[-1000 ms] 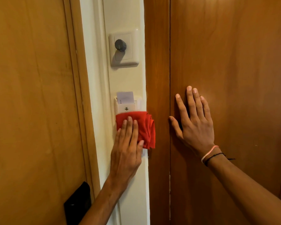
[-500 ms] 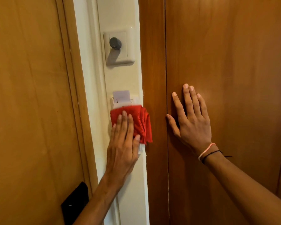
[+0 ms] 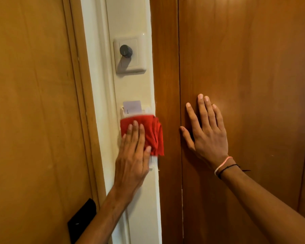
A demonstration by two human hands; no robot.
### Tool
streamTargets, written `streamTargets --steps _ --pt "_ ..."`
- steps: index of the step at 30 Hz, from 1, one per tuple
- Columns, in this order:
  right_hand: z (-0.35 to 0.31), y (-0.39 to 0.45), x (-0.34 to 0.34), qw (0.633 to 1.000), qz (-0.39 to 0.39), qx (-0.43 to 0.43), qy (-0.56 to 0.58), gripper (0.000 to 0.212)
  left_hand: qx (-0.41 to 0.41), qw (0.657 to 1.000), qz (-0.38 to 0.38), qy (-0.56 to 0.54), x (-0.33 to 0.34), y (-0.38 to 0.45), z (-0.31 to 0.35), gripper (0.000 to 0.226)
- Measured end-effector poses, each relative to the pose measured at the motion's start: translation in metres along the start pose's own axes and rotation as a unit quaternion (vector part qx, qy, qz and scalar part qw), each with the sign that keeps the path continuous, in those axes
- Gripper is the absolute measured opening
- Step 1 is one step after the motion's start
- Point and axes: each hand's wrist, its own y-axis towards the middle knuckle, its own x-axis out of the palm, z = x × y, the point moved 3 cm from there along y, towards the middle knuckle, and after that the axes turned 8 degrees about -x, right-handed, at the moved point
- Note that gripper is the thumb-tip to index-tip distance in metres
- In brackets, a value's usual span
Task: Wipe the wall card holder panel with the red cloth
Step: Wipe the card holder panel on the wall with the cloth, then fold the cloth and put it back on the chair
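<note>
The white card holder panel (image 3: pixel 149 110) is fixed on a narrow cream wall strip, with a white key card (image 3: pixel 132 106) standing in its top slot. A folded red cloth (image 3: pixel 153 132) covers most of the panel. My left hand (image 3: pixel 133 155) lies flat on the cloth with fingers straight, pressing it against the panel. Only the panel's top edge and a bottom corner show. My right hand (image 3: pixel 207 131) rests flat with spread fingers on the wooden door to the right and holds nothing.
Above the panel is a white switch plate with a dark round knob (image 3: pixel 125 51). A wooden door (image 3: pixel 33 120) with a black lock plate (image 3: pixel 82 219) stands at the left. A darker wooden door (image 3: pixel 253 67) and its frame fill the right.
My left hand has slid the red cloth up the panel, hiding the arrow mark below the card. My right hand stays flat on the door.
</note>
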Motion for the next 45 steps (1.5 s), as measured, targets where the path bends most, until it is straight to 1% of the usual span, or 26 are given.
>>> streamTargets --steps 2,3,5,7,9,10,11,14,18,20,23,25,27,29,31,32,34,37,39,41,42,43,44,45 --pt "0.000 0.000 -0.001 1.000 0.004 -0.001 -0.001 0.072 0.046 0.998 -0.004 0.031 0.000 -0.005 -0.005 0.055" --pt "0.001 0.002 -0.001 1.000 0.004 -0.002 -0.002 0.072 0.049 0.998 0.001 0.030 -0.002 0.004 -0.010 0.055" --pt "0.000 0.003 -0.001 1.000 0.003 -0.001 -0.001 0.072 0.010 1.000 0.023 0.017 -0.006 0.018 -0.010 0.056" --pt "0.000 0.001 -0.002 1.000 0.005 0.000 0.003 0.072 -0.008 1.000 0.007 0.000 -0.001 0.005 -0.001 0.057" --pt "0.000 0.000 -0.001 1.000 0.008 0.001 0.007 0.072 0.025 1.000 -0.007 0.017 0.003 -0.011 0.001 0.056" --pt "0.000 0.000 0.000 1.000 0.009 0.000 0.007 0.072 0.041 0.999 -0.006 0.025 0.001 -0.005 -0.002 0.055" --pt "0.001 0.001 0.000 1.000 0.008 -0.002 0.006 0.073 0.039 0.999 0.001 0.021 -0.002 0.006 -0.007 0.055" --pt "0.001 0.001 0.002 1.000 0.004 -0.001 0.007 0.073 -0.012 1.000 0.013 0.011 -0.010 0.026 -0.004 0.058" --pt "0.001 0.001 -0.002 1.000 0.000 -0.004 0.014 0.071 0.032 0.999 -0.029 0.013 0.003 -0.014 0.007 0.057" --pt "-0.001 0.003 -0.008 0.999 -0.013 0.003 0.034 0.069 0.022 0.999 -0.034 -0.018 0.003 -0.017 0.007 0.055" --pt "-0.011 0.006 -0.023 0.993 -0.025 0.006 0.114 0.065 0.007 0.997 -0.039 -0.059 0.000 -0.016 0.008 0.053" --pt "-0.028 0.009 -0.034 0.983 -0.055 0.001 0.176 0.067 0.005 0.994 -0.050 -0.094 0.000 -0.016 0.006 0.054" --pt "-0.049 0.012 -0.043 0.970 -0.100 0.019 0.221 0.070 0.007 0.991 -0.055 -0.119 -0.001 -0.016 0.004 0.056" --pt "-0.065 0.016 -0.047 0.957 -0.135 0.041 0.252 0.063 0.010 0.990 -0.060 -0.131 -0.003 -0.015 0.007 0.056" --pt "-0.071 0.018 -0.047 0.935 -0.160 0.074 0.308 0.051 0.017 0.987 -0.064 -0.144 -0.007 -0.014 0.009 0.056" --pt "-0.071 0.018 -0.048 0.923 -0.162 0.093 0.337 0.046 0.024 0.986 -0.067 -0.152 -0.010 -0.014 0.010 0.057" --pt "-0.064 0.015 -0.053 0.910 -0.145 0.125 0.367 0.039 0.040 0.981 -0.078 -0.174 -0.018 -0.012 0.014 0.060" --pt "-0.041 0.005 -0.062 0.887 -0.116 0.190 0.406 0.037 0.065 0.972 -0.091 -0.206 -0.028 -0.008 0.033 0.063" --pt "-0.020 -0.004 -0.069 0.863 -0.091 0.249 0.431 0.034 0.064 0.970 -0.064 -0.225 -0.033 -0.005 0.051 0.067" --pt "-0.001 -0.015 -0.077 0.842 -0.065 0.300 0.444 0.029 0.031 0.971 -0.001 -0.235 -0.036 -0.003 0.066 0.068" --pt "0.009 -0.021 -0.081 0.833 -0.057 0.321 0.447 0.028 0.000 0.966 0.025 -0.256 -0.037 -0.002 0.072 0.067" --pt "0.021 -0.030 -0.086 0.823 -0.052 0.341 0.451 0.027 -0.043 0.955 0.033 -0.291 -0.036 -0.002 0.081 0.068" --pt "0.030 -0.036 -0.090 0.813 -0.049 0.355 0.458 0.027 -0.087 0.940 0.022 -0.329 -0.034 0.000 0.084 0.071" --pt "0.038 -0.042 -0.095 0.806 -0.046 0.366 0.463 0.026 -0.127 0.919 -0.014 -0.373 -0.030 0.001 0.089 0.074"
